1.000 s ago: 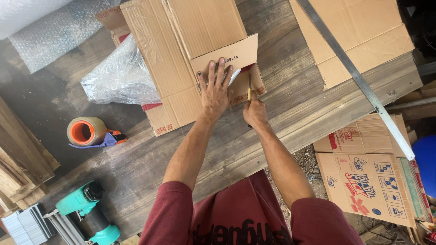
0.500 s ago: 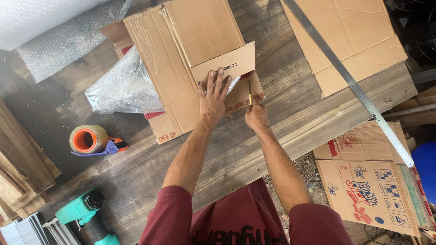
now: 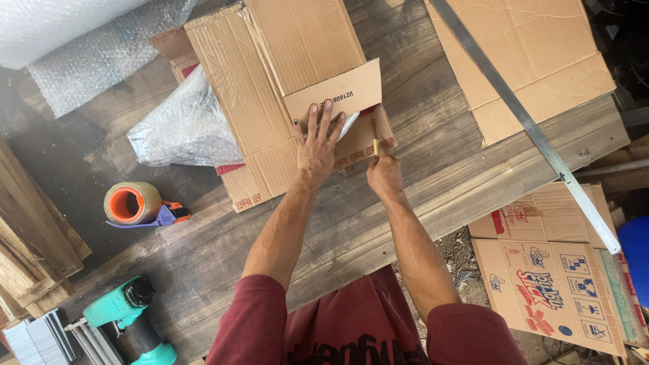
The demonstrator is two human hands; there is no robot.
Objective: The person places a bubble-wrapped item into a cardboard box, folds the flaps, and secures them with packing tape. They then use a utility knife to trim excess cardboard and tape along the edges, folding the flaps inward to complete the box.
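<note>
Here, left hand [image 3: 316, 145] flat on cardboard box [image 3: 270, 88], right grip [image 3: 383, 172] closed around yellow cutter [image 3: 376, 147] at its edge.

We see the flattened box [image 3: 270, 88] on the table [image 3: 433, 169], bubble wrap [image 3: 186, 128] tucked at its left. Tape dispenser [image 3: 138, 206] sits nearer-left, stapler [image 3: 128, 318] nearest. Metal ruler [image 3: 527, 125] lies right, crossing cardboard sheet [image 3: 541, 61].
</note>
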